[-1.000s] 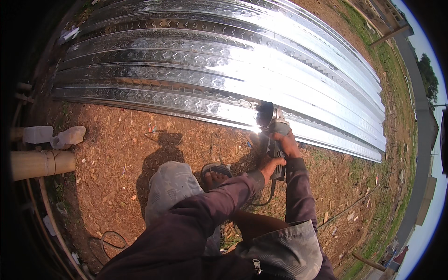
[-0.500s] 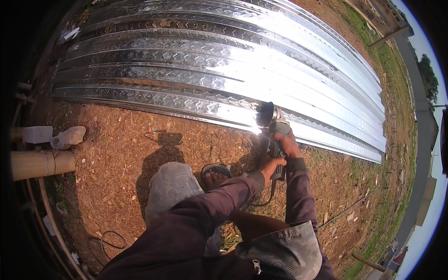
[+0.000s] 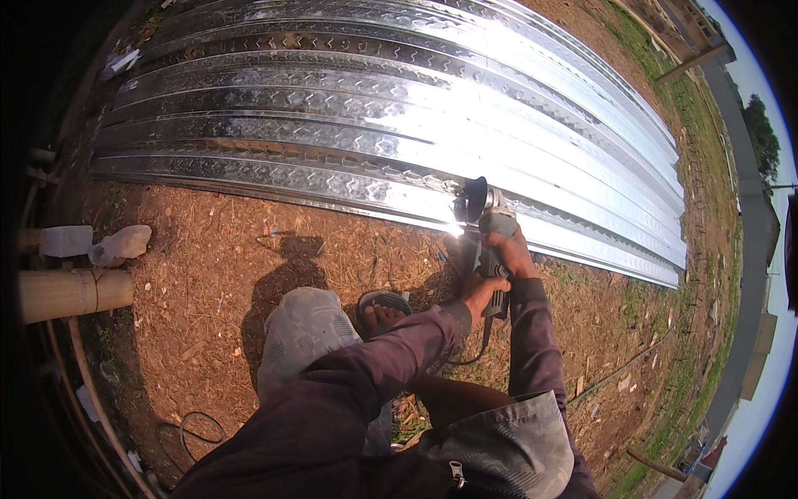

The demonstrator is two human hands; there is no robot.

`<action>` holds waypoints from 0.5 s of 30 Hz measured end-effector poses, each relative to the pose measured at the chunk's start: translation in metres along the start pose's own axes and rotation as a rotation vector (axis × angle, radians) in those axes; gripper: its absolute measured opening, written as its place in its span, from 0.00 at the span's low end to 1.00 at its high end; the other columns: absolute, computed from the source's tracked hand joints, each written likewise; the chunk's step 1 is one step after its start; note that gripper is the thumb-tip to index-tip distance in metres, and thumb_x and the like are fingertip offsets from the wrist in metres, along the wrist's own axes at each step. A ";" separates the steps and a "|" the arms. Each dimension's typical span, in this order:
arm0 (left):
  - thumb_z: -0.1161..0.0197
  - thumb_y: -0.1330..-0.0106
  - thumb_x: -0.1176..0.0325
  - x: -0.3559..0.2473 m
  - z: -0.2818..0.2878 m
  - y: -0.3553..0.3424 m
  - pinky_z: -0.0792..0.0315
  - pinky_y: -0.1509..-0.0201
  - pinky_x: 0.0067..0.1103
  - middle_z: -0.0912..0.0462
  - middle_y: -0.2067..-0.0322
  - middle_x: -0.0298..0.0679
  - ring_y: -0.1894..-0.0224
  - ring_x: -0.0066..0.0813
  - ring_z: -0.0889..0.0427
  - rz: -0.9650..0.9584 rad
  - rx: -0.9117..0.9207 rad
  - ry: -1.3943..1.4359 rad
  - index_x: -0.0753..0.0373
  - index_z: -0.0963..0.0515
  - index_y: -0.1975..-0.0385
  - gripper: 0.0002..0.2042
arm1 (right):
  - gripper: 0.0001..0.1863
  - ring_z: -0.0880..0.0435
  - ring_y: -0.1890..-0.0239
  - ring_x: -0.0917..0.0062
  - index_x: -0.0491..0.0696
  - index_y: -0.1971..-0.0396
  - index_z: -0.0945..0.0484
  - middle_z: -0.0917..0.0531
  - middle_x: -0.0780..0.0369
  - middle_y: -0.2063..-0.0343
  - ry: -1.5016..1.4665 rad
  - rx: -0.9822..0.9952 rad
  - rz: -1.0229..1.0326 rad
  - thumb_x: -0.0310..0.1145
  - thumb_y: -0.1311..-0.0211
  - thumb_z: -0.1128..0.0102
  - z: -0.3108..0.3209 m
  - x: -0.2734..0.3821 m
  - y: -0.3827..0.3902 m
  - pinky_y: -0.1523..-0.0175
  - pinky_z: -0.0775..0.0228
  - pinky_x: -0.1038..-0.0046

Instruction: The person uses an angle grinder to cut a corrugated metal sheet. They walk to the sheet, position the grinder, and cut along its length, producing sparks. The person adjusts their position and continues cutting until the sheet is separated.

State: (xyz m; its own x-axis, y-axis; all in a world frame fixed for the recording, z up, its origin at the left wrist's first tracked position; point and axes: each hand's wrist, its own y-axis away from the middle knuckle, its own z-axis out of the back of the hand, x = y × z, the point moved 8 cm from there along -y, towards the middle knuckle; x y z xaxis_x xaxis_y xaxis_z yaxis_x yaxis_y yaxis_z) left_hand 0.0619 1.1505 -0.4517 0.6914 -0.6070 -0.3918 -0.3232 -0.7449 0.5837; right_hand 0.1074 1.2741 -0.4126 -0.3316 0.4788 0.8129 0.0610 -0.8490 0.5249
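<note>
Metal sheeting [image 3: 391, 133] lies gleaming on littered outdoor ground [image 3: 195, 274], both hands [image 3: 480, 298] [image 3: 517, 254] clamped around an angle grinder [image 3: 490, 264]

You wear: one dark plum, long-sleeved cloth top [image 3: 332, 395]; charcoal band cuffs [image 3: 528, 291] at your wrists; one small silvery zip pull [image 3: 456, 473] at your front; loose, wide-legged, pale-grey printed cloth shorts [image 3: 515, 441]; one dark, open-toed sandal [image 3: 388, 300] with broad strap.

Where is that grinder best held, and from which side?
Probably by the dark body of the grinder, from the near side, where the cord leaves it: that part is long and narrow, while the disc end lies farther off, at the shiny metal sheets.
</note>
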 end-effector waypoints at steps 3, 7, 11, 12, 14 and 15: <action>0.32 0.49 0.65 -0.003 -0.002 0.001 0.26 0.62 0.25 0.18 0.71 0.33 0.68 0.25 0.20 -0.011 -0.005 -0.019 0.59 0.19 0.69 0.09 | 0.33 0.18 0.63 0.70 0.38 0.46 0.34 0.20 0.56 0.61 -0.020 -0.023 0.029 0.26 0.54 0.33 0.001 0.000 0.000 0.57 0.23 0.70; 0.32 0.49 0.66 -0.009 -0.007 0.003 0.26 0.64 0.24 0.18 0.72 0.33 0.69 0.25 0.20 -0.036 -0.001 -0.008 0.59 0.19 0.69 0.09 | 0.36 0.19 0.60 0.70 0.36 0.44 0.36 0.20 0.56 0.59 -0.024 -0.010 0.020 0.26 0.56 0.31 0.003 0.004 0.000 0.54 0.24 0.71; 0.32 0.49 0.66 -0.014 -0.007 0.004 0.26 0.65 0.24 0.19 0.72 0.32 0.69 0.24 0.20 -0.051 -0.037 -0.016 0.59 0.19 0.69 0.09 | 0.35 0.19 0.60 0.70 0.36 0.44 0.35 0.20 0.56 0.59 -0.035 0.007 0.020 0.25 0.55 0.32 -0.005 0.018 0.007 0.54 0.23 0.71; 0.32 0.49 0.66 -0.015 -0.009 0.005 0.26 0.66 0.24 0.19 0.72 0.32 0.69 0.24 0.20 -0.060 -0.029 -0.009 0.59 0.19 0.69 0.09 | 0.35 0.19 0.60 0.70 0.36 0.44 0.35 0.20 0.56 0.59 -0.035 0.003 0.016 0.25 0.55 0.32 -0.002 0.016 0.005 0.54 0.24 0.71; 0.32 0.49 0.66 -0.018 -0.012 0.007 0.26 0.66 0.24 0.19 0.72 0.32 0.69 0.24 0.21 -0.057 -0.017 -0.006 0.60 0.20 0.68 0.10 | 0.35 0.19 0.60 0.70 0.36 0.44 0.35 0.20 0.56 0.58 -0.039 -0.001 0.006 0.25 0.55 0.32 0.000 0.012 0.004 0.54 0.24 0.71; 0.32 0.49 0.66 -0.020 -0.013 0.010 0.26 0.66 0.25 0.19 0.71 0.32 0.69 0.24 0.21 -0.045 -0.014 -0.009 0.60 0.20 0.67 0.10 | 0.35 0.19 0.60 0.70 0.36 0.44 0.35 0.20 0.56 0.58 -0.044 -0.001 0.001 0.26 0.55 0.32 0.000 0.011 0.004 0.54 0.24 0.71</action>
State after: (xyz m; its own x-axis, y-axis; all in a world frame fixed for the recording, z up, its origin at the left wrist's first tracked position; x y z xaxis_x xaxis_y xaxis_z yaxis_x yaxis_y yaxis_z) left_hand 0.0532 1.1589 -0.4292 0.6996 -0.5751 -0.4241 -0.2828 -0.7679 0.5748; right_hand 0.1038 1.2761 -0.4019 -0.2903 0.4872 0.8236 0.0603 -0.8497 0.5238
